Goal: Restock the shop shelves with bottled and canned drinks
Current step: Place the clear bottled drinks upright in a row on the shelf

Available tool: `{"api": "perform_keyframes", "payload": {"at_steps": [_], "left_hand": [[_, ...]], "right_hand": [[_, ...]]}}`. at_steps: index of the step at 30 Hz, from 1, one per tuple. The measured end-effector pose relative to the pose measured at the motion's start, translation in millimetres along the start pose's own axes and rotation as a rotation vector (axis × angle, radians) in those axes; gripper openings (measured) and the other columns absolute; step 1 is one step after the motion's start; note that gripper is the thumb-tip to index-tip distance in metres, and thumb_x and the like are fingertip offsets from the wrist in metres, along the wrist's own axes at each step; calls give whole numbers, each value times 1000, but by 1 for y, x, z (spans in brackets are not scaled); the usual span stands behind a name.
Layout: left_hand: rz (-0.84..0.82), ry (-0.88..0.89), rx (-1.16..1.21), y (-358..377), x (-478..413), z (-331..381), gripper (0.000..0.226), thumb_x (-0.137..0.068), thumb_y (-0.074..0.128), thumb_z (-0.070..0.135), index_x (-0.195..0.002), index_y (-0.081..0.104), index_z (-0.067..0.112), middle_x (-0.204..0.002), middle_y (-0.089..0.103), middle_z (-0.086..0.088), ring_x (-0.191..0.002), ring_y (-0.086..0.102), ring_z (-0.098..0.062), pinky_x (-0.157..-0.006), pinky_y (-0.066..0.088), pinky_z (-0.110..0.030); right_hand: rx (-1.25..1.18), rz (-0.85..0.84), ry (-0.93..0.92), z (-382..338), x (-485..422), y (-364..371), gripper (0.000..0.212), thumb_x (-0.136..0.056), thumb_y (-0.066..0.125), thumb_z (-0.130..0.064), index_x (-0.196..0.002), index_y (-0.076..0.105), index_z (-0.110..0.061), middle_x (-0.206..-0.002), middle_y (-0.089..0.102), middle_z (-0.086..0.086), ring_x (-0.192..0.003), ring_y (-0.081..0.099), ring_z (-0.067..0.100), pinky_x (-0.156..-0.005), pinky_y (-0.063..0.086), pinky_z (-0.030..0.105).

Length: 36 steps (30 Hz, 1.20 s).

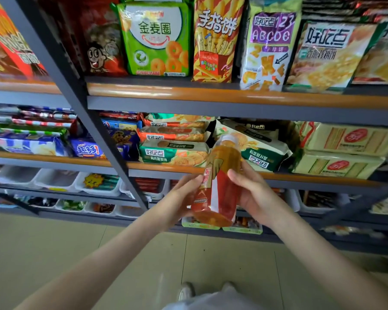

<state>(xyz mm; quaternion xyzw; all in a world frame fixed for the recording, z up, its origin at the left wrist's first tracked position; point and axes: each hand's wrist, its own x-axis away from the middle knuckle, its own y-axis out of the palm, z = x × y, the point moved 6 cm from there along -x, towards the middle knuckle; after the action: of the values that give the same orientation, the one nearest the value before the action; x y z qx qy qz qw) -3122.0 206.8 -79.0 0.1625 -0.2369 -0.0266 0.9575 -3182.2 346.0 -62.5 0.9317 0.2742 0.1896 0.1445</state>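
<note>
Amber bottle (pixel 220 182) in the grip of both hands (pixel 184 195) (pixel 253 198), snack-filled shelves (pixel 211 95) behind, grey post (pixel 103 135) alongside.

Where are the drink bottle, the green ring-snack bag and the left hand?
drink bottle (pixel 221 182), head view, on its label at mid-body.
green ring-snack bag (pixel 155 39), head view, middle of its front panel.
left hand (pixel 184 195), head view, middle of the hand, against the bottle.

Head view, down toward nearby shelves (pixel 211 95)
</note>
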Motion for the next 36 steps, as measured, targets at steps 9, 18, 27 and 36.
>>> {"api": "perform_keyframes", "payload": {"at_steps": [9, 18, 27, 36], "left_hand": [[-79, -68, -187, 14, 2, 0, 99, -39, 88, 63, -120, 52, 17, -99, 74, 1, -92, 71, -15, -84, 57, -31], [246, 185, -949, 15, 0, 16, 59, -75, 71, 59, -118, 44, 31, -95, 64, 16, -83, 65, -2, -72, 57, -22], [402, 611, -1246, 8, 5, 43, 75, -71, 81, 34, -132, 40, 15, -120, 57, -5, -101, 57, -24, -79, 52, -38], [449, 1113, -1502, -5, 15, 56, 86, -60, 90, 11, -129, 38, 7, -131, 39, -12, -123, 40, -33, -95, 45, -45]], "right_hand": [[193, -91, 10, -13, 2, 4, 71, -83, 67, -30, -146, 34, -36, -119, 69, -2, -115, 63, 20, -102, 47, 45], [415, 80, 79, -2, -4, 0, 107, -45, 81, -63, -136, 33, -33, -123, 62, -6, -114, 60, 18, -102, 46, 50], [716, -4, -466, -25, 7, 14, 97, -68, 87, -19, -126, 19, -59, -139, 41, -4, -129, 45, 7, -104, 46, 32], [1092, -162, -875, -27, 25, 17, 91, -70, 80, 8, -134, 33, -36, -149, 25, -30, -140, 32, 9, -109, 39, 36]]}}
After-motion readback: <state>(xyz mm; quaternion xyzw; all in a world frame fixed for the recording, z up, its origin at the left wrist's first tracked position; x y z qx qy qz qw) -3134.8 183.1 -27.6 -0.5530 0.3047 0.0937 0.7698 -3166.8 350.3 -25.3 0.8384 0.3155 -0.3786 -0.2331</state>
